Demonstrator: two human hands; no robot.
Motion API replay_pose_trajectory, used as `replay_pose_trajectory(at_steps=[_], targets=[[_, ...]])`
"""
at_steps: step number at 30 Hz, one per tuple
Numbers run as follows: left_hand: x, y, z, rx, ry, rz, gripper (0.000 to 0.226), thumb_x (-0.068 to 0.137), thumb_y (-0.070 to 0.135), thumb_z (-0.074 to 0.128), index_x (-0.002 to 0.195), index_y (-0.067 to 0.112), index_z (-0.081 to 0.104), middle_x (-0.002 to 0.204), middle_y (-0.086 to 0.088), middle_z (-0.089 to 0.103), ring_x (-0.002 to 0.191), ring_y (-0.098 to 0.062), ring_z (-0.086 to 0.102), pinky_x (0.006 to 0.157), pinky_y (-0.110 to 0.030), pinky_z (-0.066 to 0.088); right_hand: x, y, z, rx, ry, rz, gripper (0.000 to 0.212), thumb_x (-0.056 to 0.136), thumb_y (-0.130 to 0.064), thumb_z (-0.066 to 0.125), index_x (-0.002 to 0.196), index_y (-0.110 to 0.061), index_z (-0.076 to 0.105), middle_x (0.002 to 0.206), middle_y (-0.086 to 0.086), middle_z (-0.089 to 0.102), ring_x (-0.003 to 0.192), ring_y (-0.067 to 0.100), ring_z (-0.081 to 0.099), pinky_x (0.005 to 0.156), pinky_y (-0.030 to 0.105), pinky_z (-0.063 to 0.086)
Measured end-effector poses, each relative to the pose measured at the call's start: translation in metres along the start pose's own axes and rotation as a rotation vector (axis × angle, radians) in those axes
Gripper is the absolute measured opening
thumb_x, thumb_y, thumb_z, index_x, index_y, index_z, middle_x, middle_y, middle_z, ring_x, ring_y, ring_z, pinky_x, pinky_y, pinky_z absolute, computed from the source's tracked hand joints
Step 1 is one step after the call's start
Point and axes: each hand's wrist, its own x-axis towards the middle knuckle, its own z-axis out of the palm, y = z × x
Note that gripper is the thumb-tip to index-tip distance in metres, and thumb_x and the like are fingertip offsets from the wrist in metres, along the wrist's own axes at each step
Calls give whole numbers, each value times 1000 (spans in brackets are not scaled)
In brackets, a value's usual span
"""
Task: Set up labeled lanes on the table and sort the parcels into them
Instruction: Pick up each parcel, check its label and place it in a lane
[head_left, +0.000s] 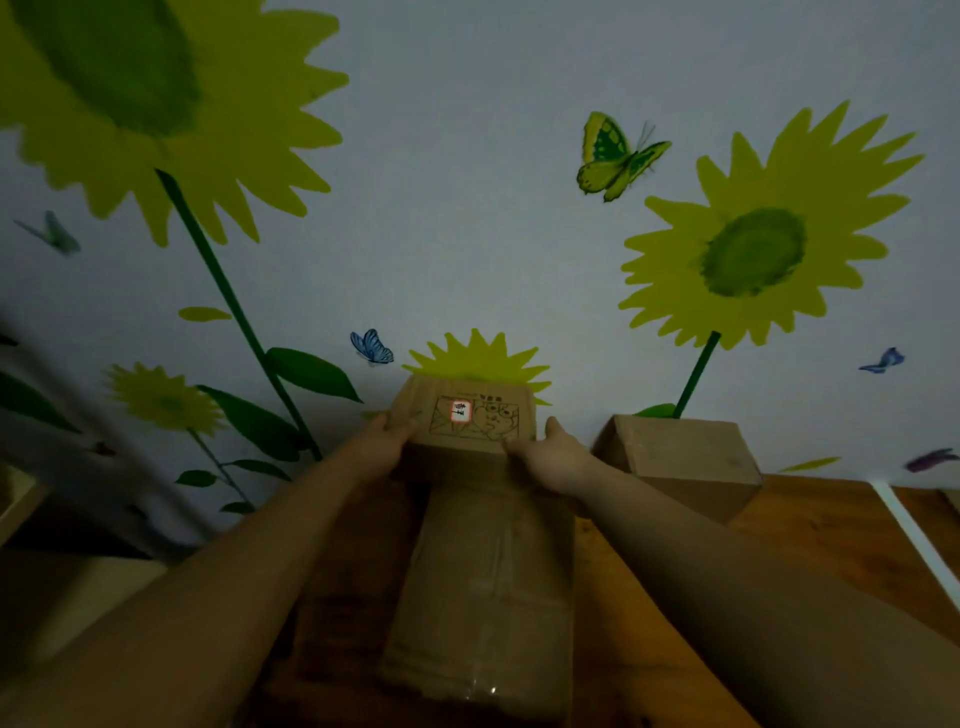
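- The wall (467, 208), with sunflower and butterfly stickers, fills most of the dim view.
- The wooden table (810, 540) stands against it. A white strip (914, 540) crosses its right part and is probably a lane border.
- A long parcel (483, 597) lies on the table, running from the person toward the wall.
- A plain box (685, 462) sits to the right of it, near the wall and apart from both hands.
- The printed box (462, 415) is at the far end of the long parcel. It is not possible to tell whether it rests on that parcel or behind it.
- The left hand (387, 439) grips its left side and the right hand (553, 452) grips its right side, so the box is clamped between them.
- Its small red-framed label (460, 410) faces the person. To do this step well, the person should read the label first and hold the box level with equal pressure. The box should go down fully inside the matching lane, not on the strip.
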Motion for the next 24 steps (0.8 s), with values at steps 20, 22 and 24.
replay_pose_trajectory(at_steps=[20,22,24], targets=[[-162,47,93,-191,194,322,36,95,35,50,127,18,49,118,-7,61,100,-19,59,80,-34,49,-148,75,-127,457,315,-276,21,91,-32,58,97,-13,52,93,9,59,79,24,58,85,50,52],[-185,47,118,-224,141,335,37,96,26,49,133,21,48,121,-5,60,104,-19,58,74,-32,48,-171,96,-145,474,285,-318,20,91,-21,58,109,-18,51,98,3,60,84,20,60,84,46,52],[-207,46,143,-323,118,309,32,96,31,48,127,23,52,119,-4,61,108,-20,58,79,-37,52,-195,118,-162,475,241,-361,26,89,-15,60,113,-19,50,101,0,58,91,17,59,86,42,54]])
